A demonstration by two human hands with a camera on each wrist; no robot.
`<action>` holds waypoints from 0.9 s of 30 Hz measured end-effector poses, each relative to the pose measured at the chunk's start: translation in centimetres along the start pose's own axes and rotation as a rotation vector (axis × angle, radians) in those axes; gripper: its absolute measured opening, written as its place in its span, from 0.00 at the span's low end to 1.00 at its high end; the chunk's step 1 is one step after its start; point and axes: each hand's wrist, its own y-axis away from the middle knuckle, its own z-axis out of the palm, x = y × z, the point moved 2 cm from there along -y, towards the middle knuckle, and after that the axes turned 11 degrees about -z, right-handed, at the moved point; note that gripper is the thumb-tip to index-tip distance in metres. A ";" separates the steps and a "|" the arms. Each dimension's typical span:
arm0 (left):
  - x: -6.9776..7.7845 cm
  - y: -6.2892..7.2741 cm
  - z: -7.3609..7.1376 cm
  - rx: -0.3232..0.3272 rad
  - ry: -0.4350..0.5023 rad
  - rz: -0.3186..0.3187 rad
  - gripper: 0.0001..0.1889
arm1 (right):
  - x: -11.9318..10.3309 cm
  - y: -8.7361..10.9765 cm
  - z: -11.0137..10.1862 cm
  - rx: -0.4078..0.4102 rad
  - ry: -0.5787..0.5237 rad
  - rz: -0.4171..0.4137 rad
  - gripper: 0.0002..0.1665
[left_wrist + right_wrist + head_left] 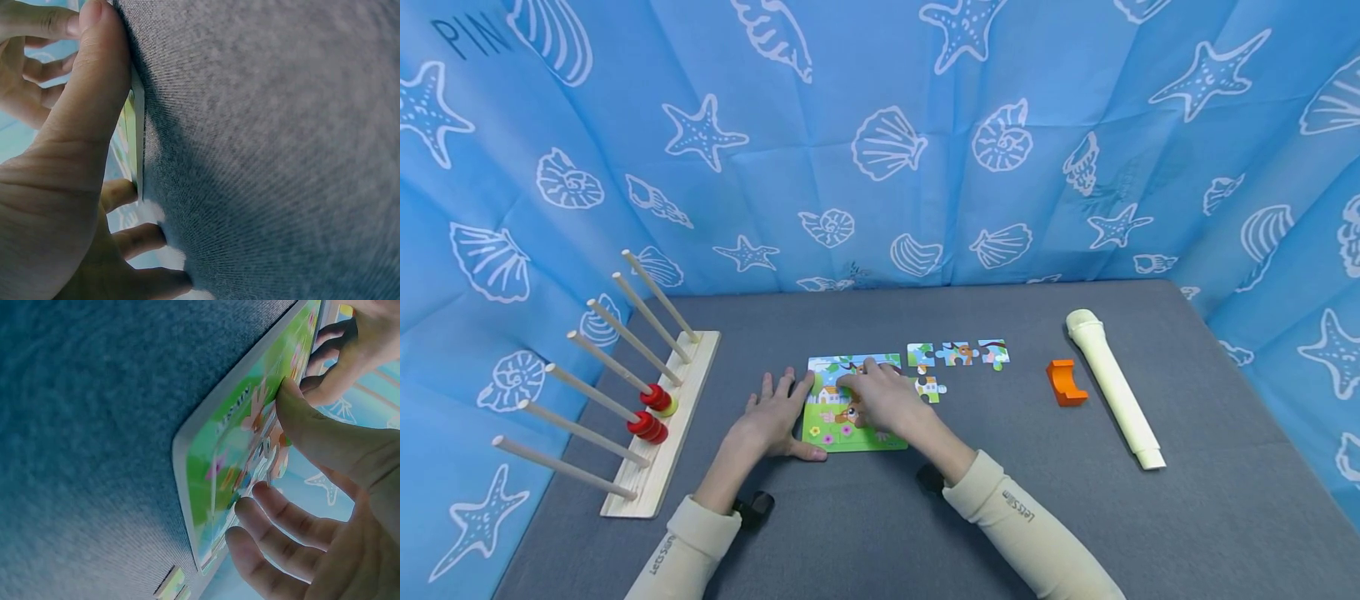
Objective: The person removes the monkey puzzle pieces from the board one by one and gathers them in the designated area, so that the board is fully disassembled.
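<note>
A flat jigsaw puzzle board [868, 444] with a cartoon animal, house and flowers lies on the table. My left hand [769, 423] rests at its left side, fingers spread, thumb by the lower left corner. Over the middle of the board is my right hand [889, 402], fingers bent downward. In the right wrist view, a small orange and green puzzle piece [281, 459] seems raised off the board between thumb and fingers, mostly hidden. Several loose puzzle pieces [957, 353] lie just right of the board, three in a row and one below.
On the left stands a wooden peg rack [691, 375] with red rings [647, 427] on two pegs. To the right lie an orange curved block [1066, 385] and a cream microphone-shaped stick [1112, 383]. A blue shell-print curtain [880, 192] hangs behind the grey table [865, 525].
</note>
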 end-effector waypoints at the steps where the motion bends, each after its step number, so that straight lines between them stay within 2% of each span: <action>1: 0.0 0.0 0.0 0.003 -0.002 0.002 0.67 | 0.0 0.0 0.0 0.003 0.004 -0.003 0.33; 13: 0.0 0.1 0.0 0.006 -0.002 0.002 0.67 | -0.2 0.1 -0.3 0.035 0.078 -0.022 0.26; 20: 0.0 0.2 0.0 0.002 0.006 0.004 0.67 | -0.1 0.2 -0.4 0.063 0.066 -0.045 0.22; 27: 0.1 0.2 0.0 0.003 0.009 0.009 0.66 | -0.1 0.3 -0.4 0.083 0.048 -0.074 0.23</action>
